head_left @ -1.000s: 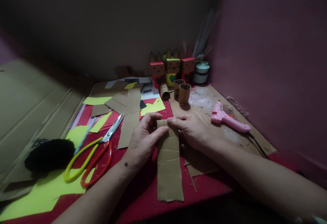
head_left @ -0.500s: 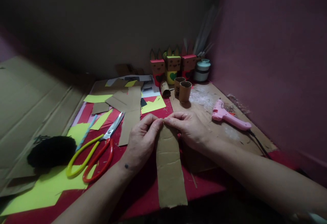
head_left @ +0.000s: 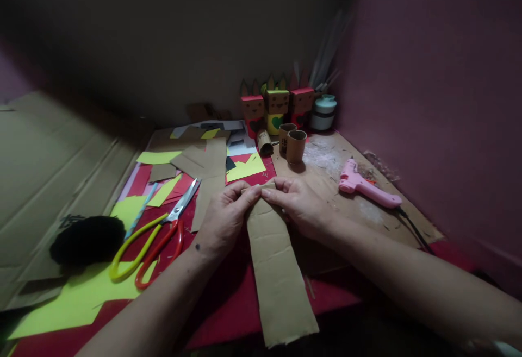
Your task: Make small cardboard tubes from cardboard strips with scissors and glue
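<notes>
A long strip of brown cardboard hangs toward me from both hands, with several creases across its upper half. My left hand pinches the strip's far left corner between thumb and fingers. At the far right corner, my right hand does the same, the two thumbs nearly touching. The fingertips behind the strip are hidden. Left of my left hand lie open scissors with one yellow and one red handle. Beyond the hands stand two short cardboard tubes, and a third tube lies on its side.
A pink glue gun rests on a cardboard sheet at right. Three cardboard animal figures stand at the back beside a pale green container. Yellow paper, a black fluffy ball and cardboard scraps cover the left.
The strip's near end has swung right and toward me, showing more of its length. Both hands keep their pinch at its far end, with the thumbs slightly shifted.
</notes>
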